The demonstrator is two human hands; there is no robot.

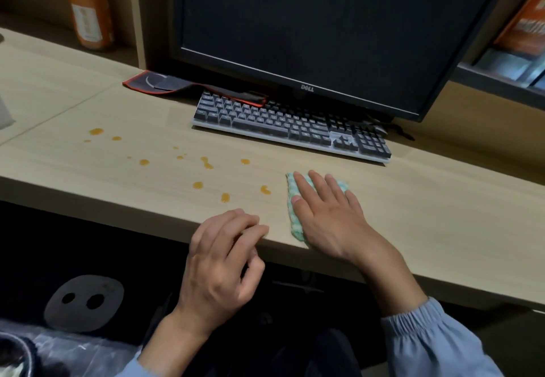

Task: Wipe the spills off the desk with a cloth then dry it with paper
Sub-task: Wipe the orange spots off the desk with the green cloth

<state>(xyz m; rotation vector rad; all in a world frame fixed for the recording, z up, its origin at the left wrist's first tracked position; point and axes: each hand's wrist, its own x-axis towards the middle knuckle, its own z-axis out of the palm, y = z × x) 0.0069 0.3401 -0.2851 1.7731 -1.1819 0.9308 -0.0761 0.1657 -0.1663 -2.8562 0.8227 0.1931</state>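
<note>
A folded green-and-white checked cloth (292,214) lies on the pale wooden desk (427,199) near its front edge. My right hand (327,214) lies flat on the cloth with straight fingers, pressing it down. Several orange spill drops (206,162) dot the desk to the left of the cloth, the nearest drop (265,190) a short way from it. My left hand (224,261) hovers at the desk's front edge, fingers loosely curled, holding nothing. No paper shows in view.
A grey keyboard (292,127) sits behind the cloth under a dark monitor (324,28). A red-edged black mouse pad (177,83) lies behind the keyboard's left end. An orange bottle (90,13) stands on the back-left shelf.
</note>
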